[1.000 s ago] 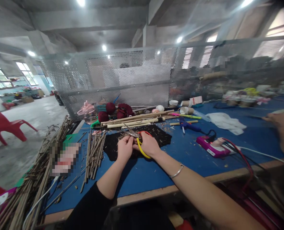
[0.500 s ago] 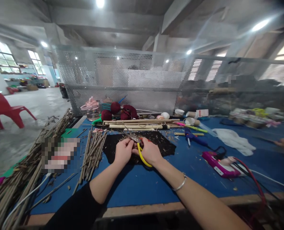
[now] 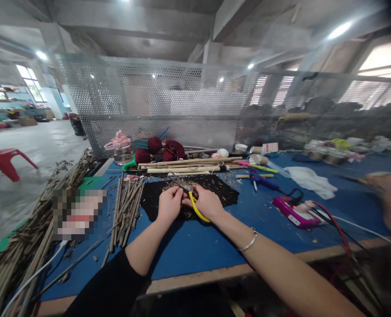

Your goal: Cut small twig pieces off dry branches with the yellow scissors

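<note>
one yellow-handled cutter (image 3: 192, 200) above black cloth (image 3: 230, 197), in right hand (image 3: 209, 204) with fingers curled round grip; left hand (image 3: 169, 204) with thumb and fingers pressed together, pinched piece hidden. possible nicked left fingertips from blades (image 3: 183, 183) so near; possible spilled scraps (image 3: 222, 190) from tugged cloth.

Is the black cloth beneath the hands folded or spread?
Spread: the black cloth lies broadly flat on the blue tabletop, pale scraps scattered across it.
</note>
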